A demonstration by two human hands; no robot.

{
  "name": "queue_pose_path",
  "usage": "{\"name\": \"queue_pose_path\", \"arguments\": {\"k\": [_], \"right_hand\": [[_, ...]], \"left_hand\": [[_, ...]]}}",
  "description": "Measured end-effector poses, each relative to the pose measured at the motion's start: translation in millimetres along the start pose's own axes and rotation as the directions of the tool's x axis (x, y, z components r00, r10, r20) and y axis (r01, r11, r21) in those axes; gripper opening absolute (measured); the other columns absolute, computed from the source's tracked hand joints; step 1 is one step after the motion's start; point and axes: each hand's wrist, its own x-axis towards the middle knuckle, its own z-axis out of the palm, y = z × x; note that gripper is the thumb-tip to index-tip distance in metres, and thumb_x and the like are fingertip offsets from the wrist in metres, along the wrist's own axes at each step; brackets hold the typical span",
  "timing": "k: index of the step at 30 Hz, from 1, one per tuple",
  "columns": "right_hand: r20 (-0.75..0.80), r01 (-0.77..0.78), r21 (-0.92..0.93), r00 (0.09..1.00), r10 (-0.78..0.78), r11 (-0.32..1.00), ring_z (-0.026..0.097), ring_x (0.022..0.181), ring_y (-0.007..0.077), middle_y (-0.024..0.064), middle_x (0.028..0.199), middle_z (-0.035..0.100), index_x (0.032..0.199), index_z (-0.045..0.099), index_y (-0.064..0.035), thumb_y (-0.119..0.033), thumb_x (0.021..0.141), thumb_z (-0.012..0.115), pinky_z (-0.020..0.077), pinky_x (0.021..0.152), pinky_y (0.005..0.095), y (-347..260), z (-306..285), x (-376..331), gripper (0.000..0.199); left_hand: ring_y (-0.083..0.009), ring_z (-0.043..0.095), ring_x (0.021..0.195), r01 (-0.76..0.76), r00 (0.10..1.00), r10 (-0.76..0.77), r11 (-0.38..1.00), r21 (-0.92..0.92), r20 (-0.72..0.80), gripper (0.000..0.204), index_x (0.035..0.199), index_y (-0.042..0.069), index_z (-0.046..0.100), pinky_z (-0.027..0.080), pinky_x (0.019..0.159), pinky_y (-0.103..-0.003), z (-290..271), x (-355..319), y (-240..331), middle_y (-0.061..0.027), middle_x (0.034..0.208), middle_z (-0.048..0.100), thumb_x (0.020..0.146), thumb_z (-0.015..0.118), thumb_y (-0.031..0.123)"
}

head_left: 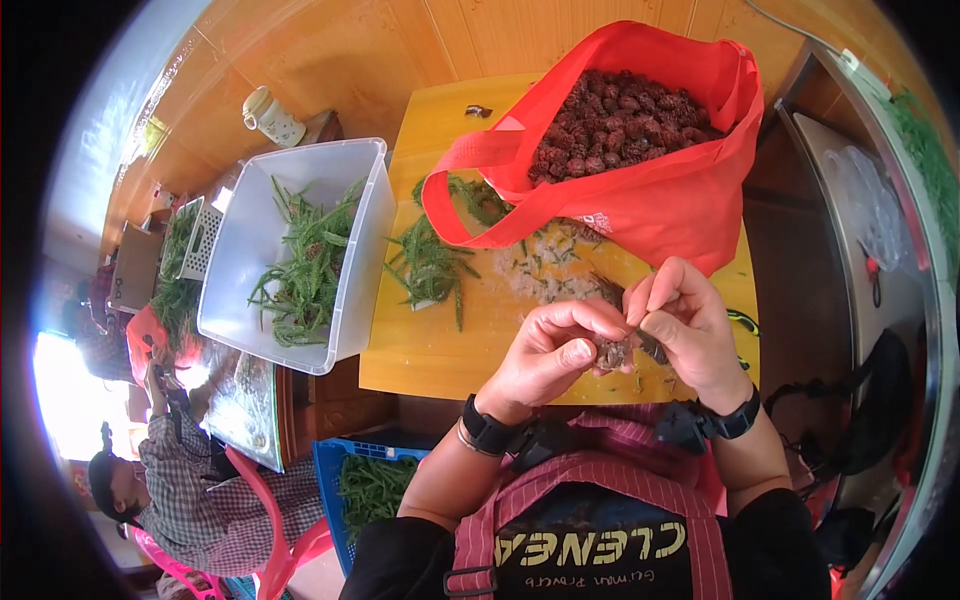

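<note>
Pinching at the lower centre of the frame, a small brownish scaly cone (612, 352) is grasped by the left hand (548, 358) and the right hand (688, 325) over the yellow wooden table (420, 350). Dark reddish-brown cones (620, 120) fill the red fabric bag (680, 205) at upper right. Green needle-like sprigs (305, 265) lie in the clear plastic tub (255, 215) at left.
</note>
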Motion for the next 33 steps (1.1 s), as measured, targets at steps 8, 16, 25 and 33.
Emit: {"name": "queue_pose_path", "arguments": {"k": [8, 16, 25, 33], "right_hand": [[0.213, -0.013, -0.061, 0.977, 0.026, 0.998, 0.052, 0.086, 0.0165, 0.0083, 0.090, 0.055, 0.086, 0.048, -0.0058, -0.021, 0.080, 0.067, 0.0413, 0.077, 0.0276, -11.8, 0.9, 10.9, 0.025], [0.464, 0.064, -0.103, 0.886, -0.009, 0.993, 0.051, 0.105, 0.0211, 0.0156, 0.109, 0.056, 0.094, 0.055, -0.0010, -0.015, 0.082, 0.062, 0.0439, 0.083, 0.0296, -3.7, 1.4, 11.7, 0.019], [0.255, -0.034, -0.008, 0.966, 0.035, 0.999, 0.053, 0.101, 0.0252, 0.0105, 0.088, 0.062, 0.077, 0.057, -0.0044, -0.011, 0.077, 0.068, 0.0431, 0.085, 0.0364, -4.0, 6.6, 9.5, 0.012], [0.102, 0.069, 0.133, 0.991, -0.083, 0.989, 0.056, 0.098, 0.0233, 0.0136, 0.099, 0.062, 0.083, 0.058, -0.0020, -0.010, 0.073, 0.072, 0.0459, 0.084, 0.0329, 0.8, 11.4, 7.3, 0.018]], "left_hand": [[-0.0252, 0.057, 0.075, 0.124, 0.992, -0.123, 0.988, -0.095, 0.016, 0.025, 0.089, 0.003, 0.062, 0.045, 0.064, -0.032, 0.0, -3.7, 3.9, -0.0115, 0.080, 0.059, 0.079, 0.068, 0.025], [-0.0230, 0.062, 0.071, 0.260, 0.966, -0.258, 0.964, -0.059, 0.030, 0.035, 0.091, -0.003, 0.058, 0.053, 0.062, -0.030, 5.8, -5.9, 13.9, -0.0151, 0.080, 0.060, 0.079, 0.066, 0.029], [-0.0137, 0.062, 0.077, 0.227, 0.974, -0.227, 0.969, -0.093, 0.015, 0.027, 0.101, 0.000, 0.057, 0.048, 0.070, -0.023, -4.2, -8.9, 11.7, -0.0109, 0.089, 0.064, 0.083, 0.064, 0.019], [-0.0095, 0.060, 0.075, 0.196, 0.979, -0.186, 0.972, 0.132, -0.086, 0.022, 0.105, 0.001, 0.059, 0.046, 0.066, -0.020, 12.3, -7.5, 26.3, -0.0052, 0.089, 0.064, 0.085, 0.061, 0.010]]}}
